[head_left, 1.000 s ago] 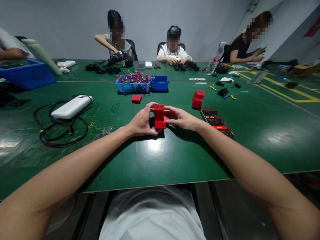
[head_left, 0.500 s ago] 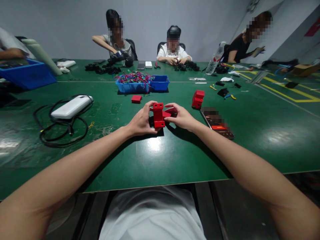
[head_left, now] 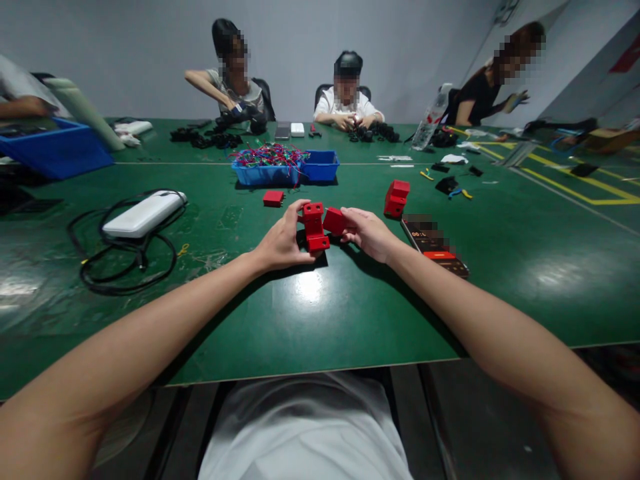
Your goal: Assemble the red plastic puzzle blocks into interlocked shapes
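Just above the green table (head_left: 310,327), my left hand (head_left: 285,237) is closed around a red bracket-shaped block (head_left: 315,227) with holes in its end faces. Beside it, my right hand (head_left: 367,233) pinches a smaller flat red block (head_left: 335,221) between thumb and fingers. The small block's left edge is close to the bracket; I cannot tell whether they touch. Another flat red block (head_left: 273,199) with short pins lies farther back on the left. To the right stands a second red bracket-shaped block (head_left: 397,199).
A phone (head_left: 435,247) lies by my right forearm. On the left are a white power bank (head_left: 145,215) and a coiled black cable (head_left: 100,283). A blue bin (head_left: 267,175) of coloured wires stands behind my hands. Several people sit around the table, one opposite (head_left: 349,100).
My right hand has drawn the flat red block out to the right of the bracket and turned it, so its face shows more. The bracket in my left hand has tilted slightly.
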### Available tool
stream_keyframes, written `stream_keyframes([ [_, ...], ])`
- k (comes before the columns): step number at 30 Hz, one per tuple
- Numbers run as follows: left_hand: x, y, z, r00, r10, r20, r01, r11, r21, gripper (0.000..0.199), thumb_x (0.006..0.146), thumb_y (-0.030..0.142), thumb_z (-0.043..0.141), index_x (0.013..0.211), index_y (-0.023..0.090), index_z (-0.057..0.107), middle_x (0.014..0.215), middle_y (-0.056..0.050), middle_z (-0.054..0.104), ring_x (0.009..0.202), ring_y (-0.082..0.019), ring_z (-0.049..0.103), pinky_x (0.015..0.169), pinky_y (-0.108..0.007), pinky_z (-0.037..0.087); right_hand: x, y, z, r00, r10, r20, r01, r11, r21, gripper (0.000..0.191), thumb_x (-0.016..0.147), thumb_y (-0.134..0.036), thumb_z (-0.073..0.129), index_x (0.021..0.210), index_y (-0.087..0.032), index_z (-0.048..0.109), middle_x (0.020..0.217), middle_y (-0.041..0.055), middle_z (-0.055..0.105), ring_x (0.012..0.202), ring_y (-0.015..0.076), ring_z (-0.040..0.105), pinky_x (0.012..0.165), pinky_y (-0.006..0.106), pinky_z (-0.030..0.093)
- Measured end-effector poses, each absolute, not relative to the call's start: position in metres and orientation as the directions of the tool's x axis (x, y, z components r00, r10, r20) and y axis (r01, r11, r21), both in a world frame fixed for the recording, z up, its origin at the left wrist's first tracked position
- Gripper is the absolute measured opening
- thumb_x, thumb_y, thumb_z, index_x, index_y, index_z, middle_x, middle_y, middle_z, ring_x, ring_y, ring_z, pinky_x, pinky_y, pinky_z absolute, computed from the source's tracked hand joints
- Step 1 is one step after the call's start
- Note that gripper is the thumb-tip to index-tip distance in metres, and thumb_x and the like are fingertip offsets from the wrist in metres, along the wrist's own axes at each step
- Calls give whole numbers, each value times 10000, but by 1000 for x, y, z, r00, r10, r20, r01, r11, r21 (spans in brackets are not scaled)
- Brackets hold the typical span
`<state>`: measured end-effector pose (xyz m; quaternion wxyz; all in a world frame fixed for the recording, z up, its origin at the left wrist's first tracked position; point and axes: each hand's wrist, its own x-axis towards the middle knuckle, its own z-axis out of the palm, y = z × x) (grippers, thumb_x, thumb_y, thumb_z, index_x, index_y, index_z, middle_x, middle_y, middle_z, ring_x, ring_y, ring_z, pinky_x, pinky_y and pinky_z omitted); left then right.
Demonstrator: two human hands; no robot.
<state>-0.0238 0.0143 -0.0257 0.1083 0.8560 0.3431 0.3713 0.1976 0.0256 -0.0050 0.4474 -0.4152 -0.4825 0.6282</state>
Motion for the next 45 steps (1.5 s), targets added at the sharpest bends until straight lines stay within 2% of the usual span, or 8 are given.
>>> stream_keyframes([
  [7, -25, 15, -26, 500, 643, 581, 497, -762, 416, 995, 630, 340, 803, 1438, 194, 241, 1418, -197, 434, 1214, -341, 573, 1011, -498, 499, 197, 28, -13, -325, 945, -34, -173, -95, -980, 403, 760, -561, 748, 878, -198, 619, 811, 30, 698, 688, 133, 644, 634, 273, 580],
  [10, -25, 15, -26, 494, 651, 576, 497, -755, 428, 998, 625, 344, 805, 1439, 196, 247, 1415, -195, 440, 1202, -343, 578, 1003, -502, 501, 197, 26, -14, -364, 931, 8, -149, -50, -988, 425, 628, -374, 871, 912, -197, 609, 925, 20, 709, 793, 140, 672, 718, 285, 587],
  [12, -25, 14, -26, 495, 652, 574, 497, -754, 429, 998, 625, 346, 804, 1440, 196, 249, 1419, -196, 437, 1214, -346, 571, 1000, -497, 501, 197, 25, -15, -363, 932, 8, -142, -47, -989, 432, 573, -224, 867, 912, -194, 600, 914, -2, 704, 778, 126, 671, 732, 278, 579],
  [16, -24, 14, -25, 500, 658, 562, 503, -750, 430, 999, 630, 355, 805, 1444, 194, 249, 1429, -195, 437, 1211, -334, 577, 1001, -475, 501, 197, 24, -14, -344, 939, 3, -122, -42, -992, 371, 549, -84, 782, 855, -186, 599, 818, -32, 686, 718, 107, 652, 696, 252, 558],
  [22, -23, 14, -24, 503, 658, 560, 507, -750, 425, 1003, 631, 353, 805, 1448, 193, 247, 1427, -200, 440, 1206, -331, 578, 994, -475, 503, 198, 23, -12, -332, 943, 23, -41, 10, -999, 283, 574, -37, 708, 788, -192, 608, 749, -30, 659, 672, 110, 629, 683, 267, 552],
  [29, -24, 15, -27, 513, 649, 562, 493, -758, 427, 1023, 629, 357, 813, 1460, 206, 237, 1417, -195, 449, 1156, -321, 603, 958, -468, 521, 196, 25, -11, -301, 952, -49, -146, -97, -985, 280, 572, -37, 624, 788, -196, 545, 771, -27, 627, 700, 123, 632, 684, 291, 559],
  [35, -23, 15, -27, 516, 642, 566, 488, -764, 421, 1011, 624, 364, 810, 1446, 181, 251, 1402, -205, 468, 1142, -324, 611, 958, -470, 525, 194, 26, -5, -226, 965, -133, -170, -173, -970, 305, 556, -23, 533, 802, -204, 520, 700, -24, 604, 613, 124, 581, 525, 245, 471],
  [45, -24, 14, -27, 516, 650, 558, 484, -758, 436, 1014, 625, 345, 817, 1452, 193, 252, 1395, -192, 485, 1157, -321, 607, 973, -467, 522, 194, 20, 2, -250, 949, -194, -200, -246, -948, 229, 658, -84, 602, 840, -204, 531, 722, -3, 641, 588, 127, 612, 483, 226, 412],
])
